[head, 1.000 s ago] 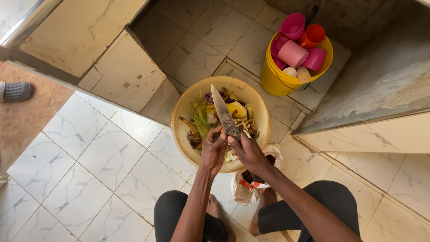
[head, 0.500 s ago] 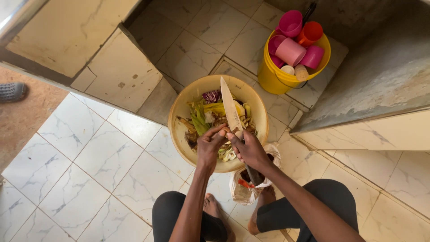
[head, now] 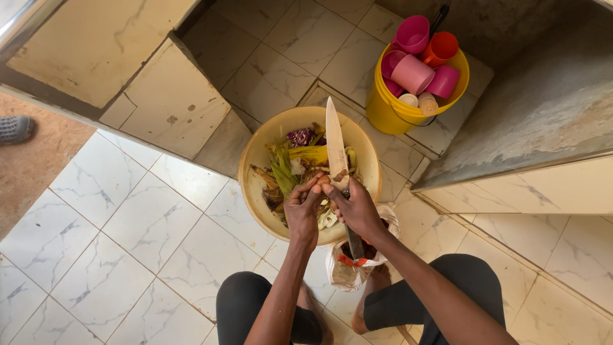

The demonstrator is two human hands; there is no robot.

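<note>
Centre frame: right hand (head: 357,207) gripping knife (head: 336,150), handle mostly hidden; left hand (head: 302,207) pinching small item, unidentifiable, over bowl (head: 255,160).

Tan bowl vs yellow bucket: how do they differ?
Colour and shape: the tan bowl is wide and shallow; the yellow bucket is narrower, deeper and brighter. Contents: the bowl holds vegetable scraps; the bucket holds pink and red cups. Place: the bowl lies under the left hand and right hand with the knife; the bucket stands beyond them. Both are round and open-topped.
</note>
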